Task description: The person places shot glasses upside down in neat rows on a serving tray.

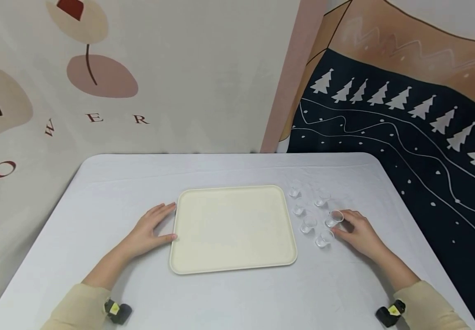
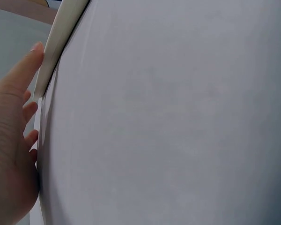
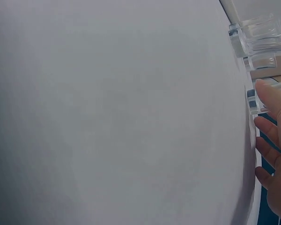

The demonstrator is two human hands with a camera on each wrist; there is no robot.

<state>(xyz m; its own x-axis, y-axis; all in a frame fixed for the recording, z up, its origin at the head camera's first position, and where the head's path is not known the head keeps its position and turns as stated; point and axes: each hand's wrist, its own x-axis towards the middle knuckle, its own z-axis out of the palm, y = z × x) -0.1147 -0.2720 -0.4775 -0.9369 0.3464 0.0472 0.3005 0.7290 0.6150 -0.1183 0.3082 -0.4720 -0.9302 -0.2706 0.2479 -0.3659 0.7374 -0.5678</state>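
Note:
A cream rectangular tray [image 1: 233, 229] lies flat in the middle of the table. My left hand [image 1: 148, 231] is at its left edge, fingers fairly straight, thumb and fingertips right at the rim. In the left wrist view the thumb meets the outer side of the tray [image 2: 61, 42]. To the tray's right stand several small clear shot glasses [image 1: 308, 224]. My right hand [image 1: 359, 233] pinches one shot glass [image 1: 334, 218] between thumb and fingers. The right wrist view shows the thumb over that glass [image 3: 253, 101], with other glasses [image 3: 260, 37] beyond it.
A white cloth [image 1: 237, 302] covers the table. Behind it hang a light printed curtain [image 1: 204, 82] and, at the right, a dark cloth with white trees [image 1: 427, 160]. Another glass [image 1: 324, 239] stands close to the right thumb.

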